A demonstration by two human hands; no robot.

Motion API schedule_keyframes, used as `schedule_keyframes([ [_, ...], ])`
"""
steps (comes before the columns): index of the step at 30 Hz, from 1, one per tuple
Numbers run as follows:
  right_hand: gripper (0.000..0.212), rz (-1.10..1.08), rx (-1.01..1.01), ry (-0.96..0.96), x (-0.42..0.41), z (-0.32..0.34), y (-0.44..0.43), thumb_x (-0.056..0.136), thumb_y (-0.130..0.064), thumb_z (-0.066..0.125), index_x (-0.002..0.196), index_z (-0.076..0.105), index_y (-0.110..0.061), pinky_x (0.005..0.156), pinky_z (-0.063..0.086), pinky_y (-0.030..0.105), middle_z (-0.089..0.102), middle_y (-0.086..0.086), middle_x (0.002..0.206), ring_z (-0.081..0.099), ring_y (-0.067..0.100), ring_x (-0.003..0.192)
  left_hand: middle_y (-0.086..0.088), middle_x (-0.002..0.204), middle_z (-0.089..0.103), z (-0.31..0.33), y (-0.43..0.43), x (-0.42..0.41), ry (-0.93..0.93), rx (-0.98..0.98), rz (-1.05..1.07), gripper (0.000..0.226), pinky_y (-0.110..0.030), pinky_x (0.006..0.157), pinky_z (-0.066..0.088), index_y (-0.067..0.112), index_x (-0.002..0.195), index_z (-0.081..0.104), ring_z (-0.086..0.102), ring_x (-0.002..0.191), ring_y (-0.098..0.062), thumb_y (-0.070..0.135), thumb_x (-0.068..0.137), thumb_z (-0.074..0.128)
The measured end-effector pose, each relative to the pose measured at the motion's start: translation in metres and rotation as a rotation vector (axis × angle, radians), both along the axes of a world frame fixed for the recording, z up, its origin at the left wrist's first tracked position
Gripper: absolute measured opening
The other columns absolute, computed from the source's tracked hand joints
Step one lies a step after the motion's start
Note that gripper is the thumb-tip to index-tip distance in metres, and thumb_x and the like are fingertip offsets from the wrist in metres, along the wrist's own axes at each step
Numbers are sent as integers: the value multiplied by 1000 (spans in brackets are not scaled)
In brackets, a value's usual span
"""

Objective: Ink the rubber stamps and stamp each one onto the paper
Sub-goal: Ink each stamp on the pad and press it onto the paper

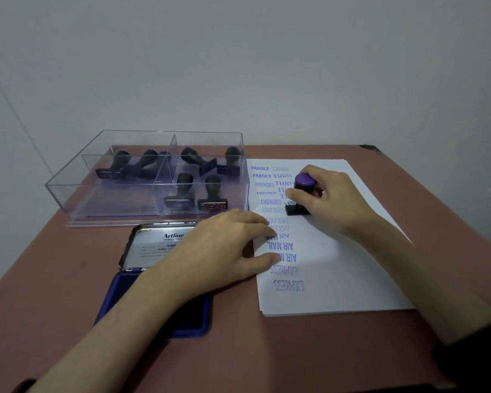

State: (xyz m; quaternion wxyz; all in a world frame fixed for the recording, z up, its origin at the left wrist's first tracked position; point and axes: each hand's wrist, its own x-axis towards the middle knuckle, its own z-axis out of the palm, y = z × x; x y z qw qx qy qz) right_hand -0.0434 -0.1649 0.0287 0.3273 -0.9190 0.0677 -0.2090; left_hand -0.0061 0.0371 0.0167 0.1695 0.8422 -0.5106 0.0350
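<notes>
Head view: the right hand [333,198] grips a stamp [303,194] with fingers and thumb curled round its black handle. The stamp stands upright, purple cap up, with its flat base down on the paper [352,279] toward the sheet's 11 o'clock. The base's long axis runs roughly 9 to 3 o'clock, and its far end is hidden behind the fingers.

The left hand [224,251] lies flat with straight fingers, its fingertips pressing the paper's 9 o'clock edge.

Blue print runs down the sheet. FRAGILE and AMENDED read upright; SAMPLE, FAX OUT, AIR MAIL and an outlined EXPRESS read upside down. Several words are partly covered by the hands, and the topmost mark beside FRAGILE is too faint to read.

At the paper's 9 o'clock an ink pad [131,296] lies open on the tabletop [295,350] — a blue tray with a metal lid marked "Artline". The smaller print is unreadable, and the left forearm hides much of the pad.

At 10 o'clock sits a clear box [68,199] with dividers, holding more stamps [183,191] — some upright, some tipped over, their faces too dim to read.
</notes>
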Motion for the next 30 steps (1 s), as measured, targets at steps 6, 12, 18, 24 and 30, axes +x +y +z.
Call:
schedule_keyframes([
  [6,22,-21,-21,-5,0,-2,0,86,-24,64,78,53,-7,50,32,12,47,0,61,38,10,53,17,130,52,0,1,-1,-3,-12,-4,46,-17,90,35,32,124,57,42,120,0,56,85,51],
  [12,21,-13,8,0,-2,1,3,87,-21,64,80,52,-5,49,34,7,47,1,61,49,-5,48,18,129,53,-2,1,1,-4,-10,0,57,-18,90,37,33,123,57,42,119,2,63,78,39],
  [18,21,-31,-13,-13,-2,-2,2,86,-24,64,78,52,-9,50,33,10,47,-2,60,38,10,53,18,129,53,-2,1,1,4,-20,-6,54,-20,92,38,32,123,57,42,119,2,63,80,44],
  [24,20,-37,-30,-4,-4,-1,3,87,-26,64,78,51,-13,49,33,9,49,-2,61,40,10,54,16,129,53,-2,1,1,8,-28,-14,49,-23,94,40,31,123,58,43,120,-1,60,84,50],
  [30,17,-58,-57,16,-4,2,3,87,-30,62,81,54,-17,52,35,7,54,-5,66,46,7,58,15,128,53,-1,1,-1,11,-38,-16,48,-25,95,42,29,124,58,44,119,-2,56,86,52],
])
